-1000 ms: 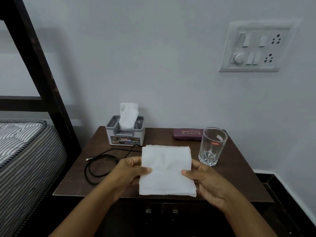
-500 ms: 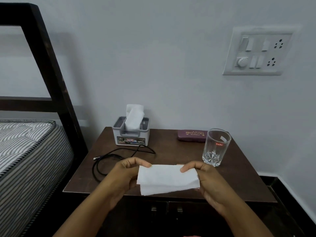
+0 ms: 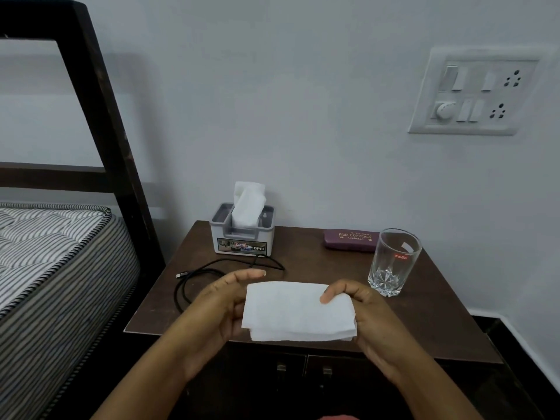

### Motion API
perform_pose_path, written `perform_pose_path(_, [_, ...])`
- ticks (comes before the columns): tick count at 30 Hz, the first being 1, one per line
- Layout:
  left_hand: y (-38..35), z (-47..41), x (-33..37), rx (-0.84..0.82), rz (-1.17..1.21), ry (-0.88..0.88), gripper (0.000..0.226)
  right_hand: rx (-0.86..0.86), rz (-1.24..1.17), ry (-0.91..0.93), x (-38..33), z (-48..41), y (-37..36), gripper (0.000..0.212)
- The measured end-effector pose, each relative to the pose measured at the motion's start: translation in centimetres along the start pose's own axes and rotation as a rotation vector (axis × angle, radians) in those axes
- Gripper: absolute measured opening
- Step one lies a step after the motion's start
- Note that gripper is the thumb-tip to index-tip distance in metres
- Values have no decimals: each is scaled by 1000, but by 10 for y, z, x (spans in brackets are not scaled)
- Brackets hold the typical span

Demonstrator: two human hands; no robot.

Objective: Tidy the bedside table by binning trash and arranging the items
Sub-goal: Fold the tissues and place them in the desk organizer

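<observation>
A white tissue, folded in half, is held above the front edge of the dark wooden bedside table. My left hand grips its left side, with the thumb stretched over the top edge. My right hand pinches its right side. At the back left of the table stands a grey tissue box with a tissue sticking up. A black cable lies coiled on the left part. A maroon spectacle case lies at the back. An empty drinking glass stands at the right.
A striped mattress and a dark bed frame are close on the left. A switchboard is on the wall at upper right. Cabinet doors with small handles sit below the tabletop. No bin is in view.
The tissue was open and flat between both hands; it has been folded in half and now sits as a thicker, shorter pad. The view has shifted slightly to the left.
</observation>
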State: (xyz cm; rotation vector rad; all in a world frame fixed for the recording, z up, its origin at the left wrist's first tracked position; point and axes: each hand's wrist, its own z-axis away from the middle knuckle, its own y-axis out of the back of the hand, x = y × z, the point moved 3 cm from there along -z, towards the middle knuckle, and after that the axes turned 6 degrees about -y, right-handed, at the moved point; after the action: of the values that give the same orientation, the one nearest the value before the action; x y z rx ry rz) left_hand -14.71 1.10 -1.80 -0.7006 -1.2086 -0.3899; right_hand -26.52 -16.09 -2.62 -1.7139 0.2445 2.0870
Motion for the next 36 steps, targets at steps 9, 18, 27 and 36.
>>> perform_pose_path(9, [-2, -8, 9, -151, -295, 140, 36, -79, 132, 44, -7, -15, -12, 44])
perform_pose_path(18, [11, -12, 2, -307, -507, 202, 27, -361, 294, 3, -12, -42, -27, 35])
perform_pose_path(27, [29, -29, 5, 70, -76, -137, 31, -230, -191, -105, 7, -58, -59, 64])
perform_pose_path(36, [51, -116, 79, 116, -164, -524, 22, 165, 544, 376, -60, -133, -88, 26])
